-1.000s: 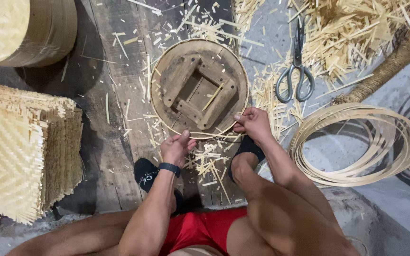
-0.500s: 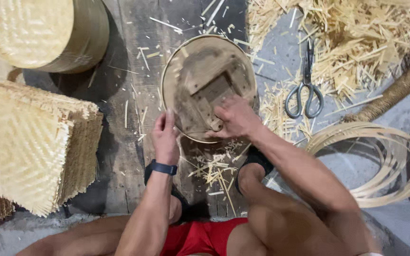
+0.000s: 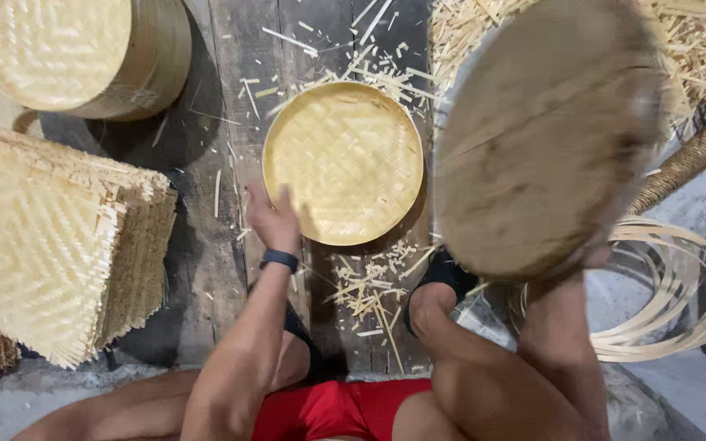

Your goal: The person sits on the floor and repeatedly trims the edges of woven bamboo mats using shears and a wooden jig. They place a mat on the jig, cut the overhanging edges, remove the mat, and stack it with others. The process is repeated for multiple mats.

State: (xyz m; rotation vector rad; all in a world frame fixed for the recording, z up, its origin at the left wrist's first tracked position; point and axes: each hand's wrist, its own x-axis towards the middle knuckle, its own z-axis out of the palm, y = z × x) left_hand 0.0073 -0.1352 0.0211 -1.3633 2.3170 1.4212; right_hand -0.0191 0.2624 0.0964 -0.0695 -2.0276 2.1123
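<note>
The left hand (image 3: 274, 219) lies flat, fingers spread, on the near-left rim of a round woven tray (image 3: 342, 162) lying on the dark planks (image 3: 214, 269). The right hand (image 3: 586, 260), mostly hidden, grips a blurred wooden disc mould (image 3: 545, 135) raised at right; half a second ago that mould sat on the tray
</note>
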